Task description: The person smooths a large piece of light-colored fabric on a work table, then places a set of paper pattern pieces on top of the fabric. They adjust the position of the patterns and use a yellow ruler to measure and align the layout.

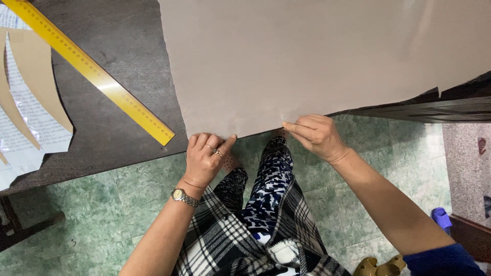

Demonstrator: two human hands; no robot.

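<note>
Greyish-brown sheet material (317,56), large and flat, one item: lies on the dark tabletop (128,66) and spreads away from the fingers, its near edge overhanging the tabletop's front and running crosswise between the two hands, rising slightly toward the right.

Left hand (204,158): at the sheet's near-left corner, thumb tip pressed up against the edge, the other fingers (200,141) curled together just beneath it (rings on two fingers, wristwatch (183,197) at the wrist). Whether the curled fingers grip the underside cannot be told.

Right hand (317,135): further along the same edge, thumb and forefinger pressed together and pinching the sheet's rim, remaining fingers folded behind.

Relation: both hands meet the same edge from below and from the wearer's side; the bulk of the sheet lies beyond the fingertips, and neither hand is clearly nearer to it, since both touch.

Yellow ruler (97,71): on the tabletop, well to the left of the left fingers, long axis diagonal, its near end pointing toward the sheet's corner but apart from it.

Curved brown paper pieces (36,71): farther left again, over printed paper.

Green tiled floor (102,204) below.
</note>
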